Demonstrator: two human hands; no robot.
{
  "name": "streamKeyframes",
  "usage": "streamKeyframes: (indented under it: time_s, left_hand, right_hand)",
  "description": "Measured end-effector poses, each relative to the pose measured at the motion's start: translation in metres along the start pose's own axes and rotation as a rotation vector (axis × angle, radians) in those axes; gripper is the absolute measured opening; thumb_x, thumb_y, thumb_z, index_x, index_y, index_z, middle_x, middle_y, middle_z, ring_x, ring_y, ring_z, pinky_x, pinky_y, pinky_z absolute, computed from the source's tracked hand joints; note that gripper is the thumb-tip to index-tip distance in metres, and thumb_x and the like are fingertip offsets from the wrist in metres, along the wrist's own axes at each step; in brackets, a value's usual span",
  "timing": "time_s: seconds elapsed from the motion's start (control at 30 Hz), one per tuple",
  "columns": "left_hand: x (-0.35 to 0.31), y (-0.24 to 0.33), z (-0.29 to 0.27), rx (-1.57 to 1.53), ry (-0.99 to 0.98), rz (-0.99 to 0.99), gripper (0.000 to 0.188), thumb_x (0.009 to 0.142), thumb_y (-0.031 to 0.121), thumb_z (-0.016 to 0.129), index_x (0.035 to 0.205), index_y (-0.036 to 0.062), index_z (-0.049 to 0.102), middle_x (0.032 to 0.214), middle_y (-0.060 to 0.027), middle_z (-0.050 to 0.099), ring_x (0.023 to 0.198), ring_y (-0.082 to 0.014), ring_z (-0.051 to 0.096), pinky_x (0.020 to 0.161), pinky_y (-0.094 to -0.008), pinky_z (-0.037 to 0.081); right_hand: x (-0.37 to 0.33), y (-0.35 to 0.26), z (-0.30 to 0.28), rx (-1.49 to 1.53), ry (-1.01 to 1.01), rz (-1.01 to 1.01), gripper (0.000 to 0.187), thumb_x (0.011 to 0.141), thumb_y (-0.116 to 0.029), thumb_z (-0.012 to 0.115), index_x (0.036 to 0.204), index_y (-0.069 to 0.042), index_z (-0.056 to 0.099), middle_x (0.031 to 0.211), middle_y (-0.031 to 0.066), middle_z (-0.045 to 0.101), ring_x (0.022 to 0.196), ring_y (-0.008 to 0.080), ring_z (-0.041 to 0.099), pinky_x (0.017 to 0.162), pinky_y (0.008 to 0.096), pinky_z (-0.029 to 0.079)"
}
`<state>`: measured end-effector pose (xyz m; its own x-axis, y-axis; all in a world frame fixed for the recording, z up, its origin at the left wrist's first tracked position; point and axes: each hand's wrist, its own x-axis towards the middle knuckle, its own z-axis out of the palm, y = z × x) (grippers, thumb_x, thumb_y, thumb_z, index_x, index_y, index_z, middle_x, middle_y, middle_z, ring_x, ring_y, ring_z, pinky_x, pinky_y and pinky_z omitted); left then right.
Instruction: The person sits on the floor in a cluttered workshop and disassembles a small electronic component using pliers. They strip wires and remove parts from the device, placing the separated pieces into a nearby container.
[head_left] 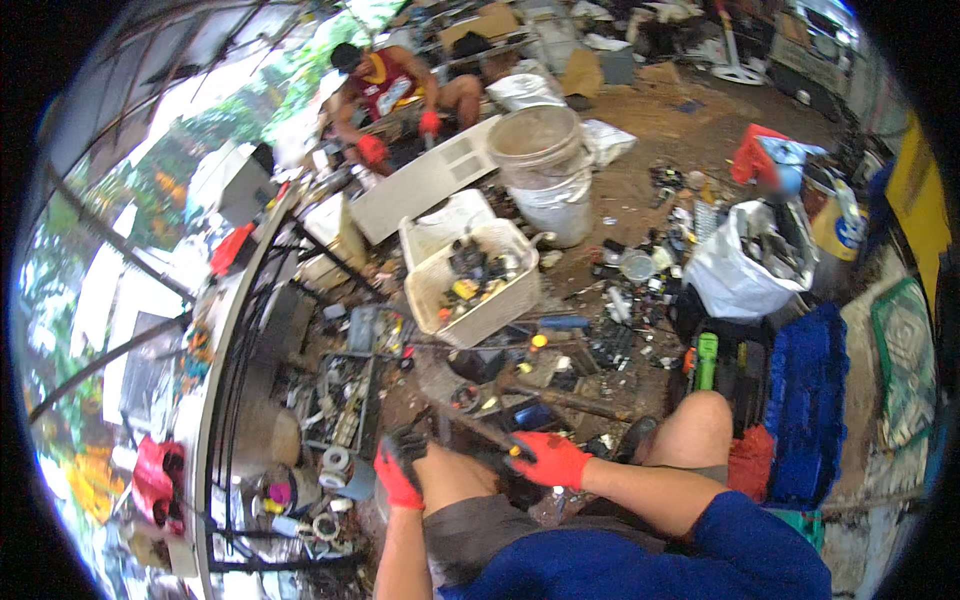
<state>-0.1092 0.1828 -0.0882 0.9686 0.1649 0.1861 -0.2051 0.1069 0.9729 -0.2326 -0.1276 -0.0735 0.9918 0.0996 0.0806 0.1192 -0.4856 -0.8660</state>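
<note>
My left hand (402,470), in a red glove with dark fingers, is over my left thigh. Its fingers look curled around something dark that I cannot make out. My right hand (552,461), in a matching glove, is between my knees, closed on a brown stick-like handle (485,430) that slants up and left; blur hides its far end. A small yellow spot shows at the fingers. Just beyond lies a long wooden-handled tool (575,400). Farther out, a cream basket (480,325) holds dark and yellow scraps.
A grey crate (340,400) of parts stands left, near a metal-framed table (240,320). Stacked buckets (545,190) and a white sack (735,270) stand farther off. A blue case lid (808,400) is at right. Another person (390,95) in red gloves sits far left.
</note>
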Motion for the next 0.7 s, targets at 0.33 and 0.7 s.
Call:
streamKeyframes:
  time_s: [0.33,0.7]
  left_hand:
    - [-0.010,0.008,0.029,0.494,-0.081,0.057,0.046,0.096,0.020,0.058,0.135,-0.0042,0.050,0.135,-0.0249,0.055,0.123,-0.0355,0.055,0.107,-0.0398,0.040]
    - [-0.026,0.051,0.057,0.790,-0.130,0.193,0.053,0.094,0.023,0.060,0.139,0.0003,0.046,0.139,-0.0264,0.050,0.130,-0.0411,0.048,0.109,-0.0423,0.038]
  right_hand:
    - [0.008,0.018,0.003,-0.026,-0.027,-0.008,0.058,0.085,-0.038,0.070,0.127,0.000,0.058,0.125,0.0222,0.062,0.114,0.0391,0.060,0.100,0.0435,0.047]
    - [0.002,0.032,0.007,0.016,0.026,0.072,0.061,0.080,-0.029,0.077,0.129,0.001,0.056,0.125,0.0233,0.061,0.116,0.0389,0.059,0.098,0.0446,0.047]
